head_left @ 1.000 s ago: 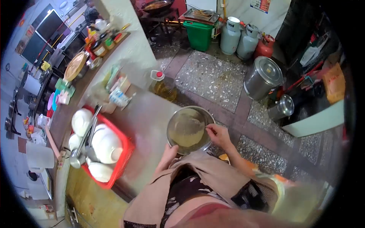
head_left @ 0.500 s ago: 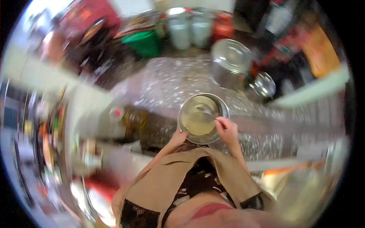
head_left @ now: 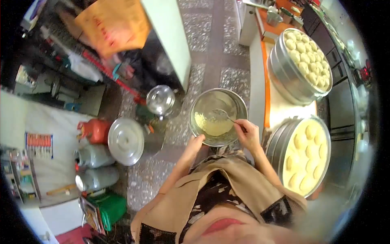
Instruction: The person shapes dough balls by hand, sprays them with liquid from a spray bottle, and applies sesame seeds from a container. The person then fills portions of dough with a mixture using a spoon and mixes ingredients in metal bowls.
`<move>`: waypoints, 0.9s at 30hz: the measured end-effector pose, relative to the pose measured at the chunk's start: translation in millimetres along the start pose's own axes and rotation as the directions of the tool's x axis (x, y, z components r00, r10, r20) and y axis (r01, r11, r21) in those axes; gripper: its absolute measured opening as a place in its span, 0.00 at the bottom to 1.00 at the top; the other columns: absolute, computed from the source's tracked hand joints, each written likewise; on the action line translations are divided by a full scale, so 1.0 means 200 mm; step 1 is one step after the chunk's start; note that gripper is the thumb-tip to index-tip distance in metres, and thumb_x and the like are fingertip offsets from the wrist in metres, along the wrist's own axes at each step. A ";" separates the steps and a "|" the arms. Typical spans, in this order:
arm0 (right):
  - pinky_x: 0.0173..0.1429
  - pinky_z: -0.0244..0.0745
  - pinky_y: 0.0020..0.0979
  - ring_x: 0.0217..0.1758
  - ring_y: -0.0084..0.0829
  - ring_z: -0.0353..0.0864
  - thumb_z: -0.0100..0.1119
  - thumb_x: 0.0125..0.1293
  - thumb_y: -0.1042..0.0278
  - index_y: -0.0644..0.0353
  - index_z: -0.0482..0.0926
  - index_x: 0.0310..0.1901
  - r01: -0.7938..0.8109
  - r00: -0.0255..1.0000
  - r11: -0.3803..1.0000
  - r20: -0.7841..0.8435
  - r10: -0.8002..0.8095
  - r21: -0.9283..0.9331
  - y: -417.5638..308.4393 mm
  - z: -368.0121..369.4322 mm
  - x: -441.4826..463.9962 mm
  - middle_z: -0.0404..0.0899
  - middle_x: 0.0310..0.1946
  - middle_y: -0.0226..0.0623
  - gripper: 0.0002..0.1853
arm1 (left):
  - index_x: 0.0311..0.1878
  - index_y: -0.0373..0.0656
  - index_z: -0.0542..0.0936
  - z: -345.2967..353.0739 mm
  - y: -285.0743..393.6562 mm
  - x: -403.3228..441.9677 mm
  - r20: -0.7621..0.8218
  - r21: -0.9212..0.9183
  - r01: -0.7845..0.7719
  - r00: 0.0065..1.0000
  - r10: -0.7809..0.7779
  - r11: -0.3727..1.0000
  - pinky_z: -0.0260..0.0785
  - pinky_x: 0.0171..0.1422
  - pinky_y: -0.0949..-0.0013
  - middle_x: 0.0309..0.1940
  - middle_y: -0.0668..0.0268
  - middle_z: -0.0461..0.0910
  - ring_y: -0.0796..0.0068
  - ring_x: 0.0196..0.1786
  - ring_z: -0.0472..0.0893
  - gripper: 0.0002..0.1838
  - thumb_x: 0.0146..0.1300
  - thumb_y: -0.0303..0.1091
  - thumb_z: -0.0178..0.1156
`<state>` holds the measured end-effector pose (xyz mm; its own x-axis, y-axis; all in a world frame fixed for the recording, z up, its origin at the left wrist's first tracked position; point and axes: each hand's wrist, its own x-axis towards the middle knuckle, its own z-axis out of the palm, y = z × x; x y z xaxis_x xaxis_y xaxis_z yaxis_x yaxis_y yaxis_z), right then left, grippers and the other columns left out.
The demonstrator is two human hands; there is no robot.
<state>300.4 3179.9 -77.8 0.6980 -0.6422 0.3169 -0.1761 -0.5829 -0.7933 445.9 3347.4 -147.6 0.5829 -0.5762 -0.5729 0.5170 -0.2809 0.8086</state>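
A round metal bowl (head_left: 243,106) is in front of my body, above the speckled floor. Pale yellow mixture (head_left: 215,129) lies in its bottom, with small lumps at the left side. My left hand (head_left: 195,146) grips the bowl's near-left rim. In my right hand (head_left: 248,134), at the near-right side, is the handle of a metal spoon (head_left: 220,114). The spoon's head reaches into the middle of the bowl, at the mixture.
On the orange-edged counter (head_left: 267,93) to the right stand two round steamer trays (head_left: 280,71) of pale dough balls. Leftward are a large lidded pot (head_left: 126,141), a smaller steel pot (head_left: 161,100), a red cylinder (head_left: 97,131), two grey cylinders (head_left: 97,179) and a green bin (head_left: 113,207).
My body and view have turned to the right. The pots and cylinders have shifted left, and the counter with steamer trays has come into view. Both hands keep their holds on bowl and spoon.
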 end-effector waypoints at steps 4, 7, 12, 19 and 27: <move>0.37 0.76 0.34 0.33 0.40 0.82 0.58 0.57 0.74 0.61 0.78 0.35 -0.086 0.992 0.995 0.088 0.090 -0.040 0.38 -0.08 0.60 0.80 0.30 0.43 0.05 | 0.52 0.29 0.68 0.35 0.15 0.70 0.088 0.146 -0.045 0.996 0.033 0.988 0.75 0.40 0.63 0.44 0.53 0.76 0.62 0.40 0.80 0.19 0.59 0.30 0.49; 0.38 0.77 0.35 0.34 0.41 0.81 0.58 0.55 0.75 0.60 0.78 0.35 0.037 0.998 0.997 0.048 -0.034 -0.061 0.46 -0.14 1.08 0.80 0.30 0.41 0.06 | 0.54 0.30 0.66 0.57 0.49 1.03 0.085 0.098 -0.024 0.996 0.016 0.995 0.76 0.42 0.60 0.44 0.51 0.75 0.59 0.41 0.80 0.20 0.59 0.28 0.49; 0.37 0.76 0.35 0.33 0.41 0.81 0.57 0.55 0.74 0.60 0.78 0.36 0.022 0.999 1.000 0.047 -0.021 -0.006 0.64 -0.18 1.77 0.79 0.28 0.40 0.07 | 0.56 0.27 0.63 0.68 1.07 1.48 0.078 0.050 0.228 0.970 -0.231 0.972 0.76 0.44 0.60 0.49 0.50 0.72 0.57 0.45 0.79 0.21 0.61 0.28 0.48; 0.27 0.72 0.31 0.22 0.37 0.78 0.61 0.54 0.76 0.61 0.82 0.35 0.137 0.988 0.988 -0.055 -0.141 -0.076 1.20 -0.07 2.78 0.78 0.22 0.41 0.06 | 0.55 0.29 0.66 0.84 1.52 2.62 0.109 -0.078 0.224 0.971 -0.215 0.972 0.77 0.37 0.60 0.43 0.49 0.75 0.57 0.37 0.80 0.22 0.58 0.28 0.47; 0.25 0.67 0.35 0.20 0.37 0.71 0.59 0.57 0.75 0.57 0.80 0.40 0.087 0.944 0.920 -0.263 -0.198 -0.383 1.55 0.03 4.01 0.71 0.18 0.38 0.09 | 0.50 0.30 0.69 1.23 2.58 3.72 0.269 -0.127 0.138 0.958 -0.100 0.982 0.78 0.37 0.60 0.36 0.55 0.77 0.60 0.35 0.81 0.19 0.55 0.29 0.50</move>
<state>809.4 2487.6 -72.0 0.5117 -0.6216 0.5931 -0.3673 -0.7823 -0.5031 992.0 2584.3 -123.7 0.3380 -0.7303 -0.5937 0.6678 -0.2584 0.6981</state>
